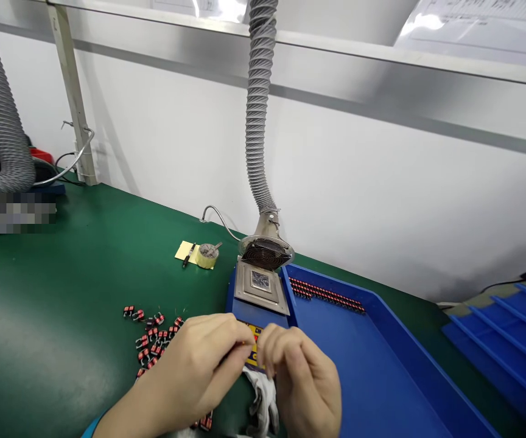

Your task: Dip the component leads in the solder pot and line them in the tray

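Note:
My left hand is closed, thumb and forefinger pinched together in front of a blue solder pot. Close beside it, fingertips almost meeting, is my right hand, its fingers curled in. Whatever either hand holds is too small or hidden to make out. Left of my left hand lies a loose pile of small red-and-black components with thin metal leads, partly covered by my arm. Below and between the hands lies a crumpled white cloth or glove. The pot's yellow control panel is partly hidden by my fingers.
A blue tray stands on the right, with rows of similar red-and-black components at its far edge. An extractor hose hangs over the pot. Tape and a pen lie behind. Ribbed blue trays sit far right.

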`<action>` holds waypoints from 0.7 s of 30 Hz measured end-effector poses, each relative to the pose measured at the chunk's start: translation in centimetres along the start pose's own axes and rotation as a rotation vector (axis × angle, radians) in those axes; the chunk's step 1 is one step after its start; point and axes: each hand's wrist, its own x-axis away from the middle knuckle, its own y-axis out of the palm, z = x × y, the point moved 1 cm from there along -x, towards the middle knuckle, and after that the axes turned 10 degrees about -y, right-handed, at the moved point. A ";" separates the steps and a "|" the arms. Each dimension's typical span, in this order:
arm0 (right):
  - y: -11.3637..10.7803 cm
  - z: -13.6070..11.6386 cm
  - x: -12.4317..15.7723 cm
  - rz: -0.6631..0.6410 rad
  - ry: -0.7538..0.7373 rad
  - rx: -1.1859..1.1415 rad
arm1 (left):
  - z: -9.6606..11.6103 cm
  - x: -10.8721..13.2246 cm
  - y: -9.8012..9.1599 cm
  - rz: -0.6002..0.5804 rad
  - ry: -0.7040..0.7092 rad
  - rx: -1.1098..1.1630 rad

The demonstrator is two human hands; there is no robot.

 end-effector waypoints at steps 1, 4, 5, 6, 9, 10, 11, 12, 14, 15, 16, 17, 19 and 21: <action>-0.1 -0.1 -0.1 -0.012 -0.090 0.110 | 0.1 0.0 -0.2 -0.022 -0.050 0.048; -0.2 -0.4 -0.3 -0.076 -0.355 0.359 | 0.2 -0.1 -0.4 -0.101 -0.153 0.140; -0.2 -0.5 -0.3 -0.081 -0.442 0.421 | 0.2 -0.1 -0.4 -0.112 -0.161 0.145; -0.2 -0.6 -0.2 -0.084 -0.515 0.493 | 0.1 -0.1 -0.3 -0.109 -0.150 0.138; 0.0 -0.9 0.1 -0.121 -0.538 0.683 | -0.1 -0.1 0.1 -0.051 -0.013 0.023; 0.1 -0.9 0.2 -0.121 -0.461 0.694 | -0.1 -0.1 0.2 -0.026 0.052 -0.042; 0.2 -0.9 0.3 -0.107 -0.343 0.664 | -0.2 -0.1 0.4 -0.006 0.116 -0.115; 0.3 -0.9 0.4 -0.088 -0.201 0.590 | -0.2 -0.1 0.5 0.014 0.171 -0.188; 0.5 -0.7 0.5 -0.063 0.063 0.328 | -0.2 -0.1 0.6 0.062 0.247 -0.304; 0.5 -0.6 0.5 -0.056 0.140 0.188 | -0.2 -0.1 0.5 0.088 0.260 -0.335; 0.4 -0.6 0.5 -0.037 0.160 0.084 | -0.1 -0.1 0.4 0.105 0.253 -0.341; 0.3 -0.6 0.4 -0.007 0.129 0.041 | -0.1 -0.2 0.3 0.112 0.227 -0.320; 0.0 -0.8 0.3 0.051 -0.019 0.132 | 0.0 -0.2 0.1 0.105 0.142 -0.216; -0.2 -1.0 0.2 0.041 -0.171 0.299 | 0.0 -0.2 -0.1 0.082 0.058 -0.084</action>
